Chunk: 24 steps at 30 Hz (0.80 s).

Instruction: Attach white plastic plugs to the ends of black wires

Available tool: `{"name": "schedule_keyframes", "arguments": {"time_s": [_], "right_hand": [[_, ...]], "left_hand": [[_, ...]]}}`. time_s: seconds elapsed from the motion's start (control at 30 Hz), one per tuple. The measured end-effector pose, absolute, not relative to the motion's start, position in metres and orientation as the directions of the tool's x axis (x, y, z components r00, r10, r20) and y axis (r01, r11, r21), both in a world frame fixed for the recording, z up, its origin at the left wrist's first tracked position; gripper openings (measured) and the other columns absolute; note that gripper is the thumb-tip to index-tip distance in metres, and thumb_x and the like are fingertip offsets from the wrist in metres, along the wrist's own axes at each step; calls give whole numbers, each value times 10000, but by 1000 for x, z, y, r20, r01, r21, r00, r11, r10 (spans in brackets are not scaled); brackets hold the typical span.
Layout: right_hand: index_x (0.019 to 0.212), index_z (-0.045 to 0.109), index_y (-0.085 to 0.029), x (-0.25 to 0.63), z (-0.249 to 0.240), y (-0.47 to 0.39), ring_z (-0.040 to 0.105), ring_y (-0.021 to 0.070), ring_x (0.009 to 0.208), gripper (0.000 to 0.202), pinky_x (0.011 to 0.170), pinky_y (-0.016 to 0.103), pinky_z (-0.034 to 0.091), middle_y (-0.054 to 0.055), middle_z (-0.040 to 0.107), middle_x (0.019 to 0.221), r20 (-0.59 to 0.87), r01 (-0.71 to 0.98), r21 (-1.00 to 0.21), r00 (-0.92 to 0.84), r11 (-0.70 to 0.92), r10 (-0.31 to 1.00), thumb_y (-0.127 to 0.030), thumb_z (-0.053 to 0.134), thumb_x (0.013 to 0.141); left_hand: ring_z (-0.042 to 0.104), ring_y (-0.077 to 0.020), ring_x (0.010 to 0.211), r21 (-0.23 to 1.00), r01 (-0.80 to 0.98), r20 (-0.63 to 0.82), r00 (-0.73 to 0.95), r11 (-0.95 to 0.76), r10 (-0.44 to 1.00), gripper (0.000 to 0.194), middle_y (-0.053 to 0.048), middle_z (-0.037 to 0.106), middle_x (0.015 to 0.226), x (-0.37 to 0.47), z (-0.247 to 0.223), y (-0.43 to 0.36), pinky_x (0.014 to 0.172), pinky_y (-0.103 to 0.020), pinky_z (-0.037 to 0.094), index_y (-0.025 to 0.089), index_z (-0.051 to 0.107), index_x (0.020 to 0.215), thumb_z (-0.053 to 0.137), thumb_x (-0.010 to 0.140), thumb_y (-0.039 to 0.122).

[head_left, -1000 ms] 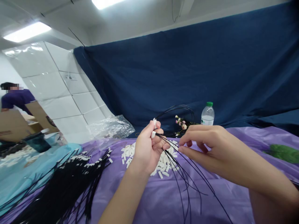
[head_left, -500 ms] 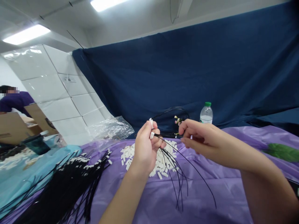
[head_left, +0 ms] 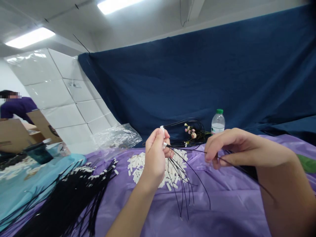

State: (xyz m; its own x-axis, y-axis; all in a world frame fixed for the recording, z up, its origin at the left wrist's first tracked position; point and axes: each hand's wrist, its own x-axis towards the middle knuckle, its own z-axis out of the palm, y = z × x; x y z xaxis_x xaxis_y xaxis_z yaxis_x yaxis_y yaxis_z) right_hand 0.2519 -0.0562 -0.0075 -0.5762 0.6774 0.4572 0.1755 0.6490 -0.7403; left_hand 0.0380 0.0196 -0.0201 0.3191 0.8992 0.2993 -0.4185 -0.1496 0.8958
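Observation:
My left hand (head_left: 156, 151) is closed on a bunch of thin black cords (head_left: 180, 171) with white pieces (head_left: 162, 131) at its fingertips, above a pile of small white pieces (head_left: 135, 164). Several cord ends hang down below the fingers, and others loop out to the right. To the right, my right hand (head_left: 224, 148) is closed, thumb and fingers pinching a black cord that runs across from the left hand and trails past the right wrist.
A large bundle of black cords with white tips (head_left: 71, 194) lies at the left on purple cloth (head_left: 118, 210). Behind the hands are a green-capped bottle (head_left: 218, 122), artificial flowers (head_left: 191, 132) and clear plastic (head_left: 120, 135). A person (head_left: 18, 107) is at far left, beside stacked white boxes (head_left: 49, 93).
My right hand has moved right, away from the left hand, with a cord now stretched between them. The flowers show more fully. My left hand has shifted slightly right.

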Motion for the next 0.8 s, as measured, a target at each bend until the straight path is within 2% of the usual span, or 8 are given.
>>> {"name": "schedule_keyframes", "arguments": {"time_s": [0.1,0.2,0.3,0.4,0.47,0.53,0.67,0.8], "right_hand": [[1085,715,-218,256,-14,-47,641,128,711,210,663,260,532,48,667,834,634,45,-680,-466,732,617,-210,628,894],[994,740,-277,256,-17,-40,623,128,715,183,653,276,527,30,616,876,764,-61,-633,-212,772,609,-340,585,922],[856,735,-338,255,-12,-38,593,101,744,234,695,256,528,-11,552,870,785,-232,-571,124,787,607,-479,557,911],[837,703,-403,258,-6,-44,432,48,549,368,575,174,458,-34,460,725,723,-308,-537,312,785,617,-545,387,964],[878,681,-396,261,-6,-51,242,52,423,429,407,169,318,-45,361,617,719,-218,-581,314,784,620,-584,307,971],[929,663,-369,259,-7,-56,128,47,366,324,332,194,189,-70,279,534,734,-99,-633,236,767,636,-555,400,960],[863,677,-270,234,-11,-57,345,41,378,54,358,188,258,-76,439,506,711,134,-701,55,701,701,-279,710,822],[807,688,-195,202,-10,-53,449,64,491,21,420,199,333,-21,567,610,738,525,-590,43,614,673,-211,685,821]], "left_hand": [[177,-21,410,903,-407,286,328,-139,900,297,82,280,545,38,-20,20,439,-179,300,168,457,737,481,932,390],[183,-15,415,914,-386,271,350,-125,897,296,79,289,559,38,-20,18,440,-172,293,162,464,736,485,930,385],[181,-9,414,918,-379,267,376,-115,887,294,78,295,571,39,-20,17,436,-169,282,158,474,743,493,924,388],[176,-4,408,918,-381,264,387,-108,884,297,77,304,583,40,-21,18,431,-171,278,157,475,745,495,923,394],[182,-2,407,919,-378,266,396,-107,879,305,76,307,590,40,-21,18,435,-172,287,156,476,742,500,921,401],[193,-2,411,920,-375,272,410,-111,871,311,74,312,598,39,-22,17,441,-171,297,153,479,739,508,918,407],[199,-4,412,920,-378,273,436,-101,858,310,72,316,602,38,-21,14,440,-172,291,153,480,744,496,924,405],[189,-6,412,923,-376,263,456,-84,850,302,73,309,590,37,-20,11,440,-171,293,154,483,750,481,931,395]]}}
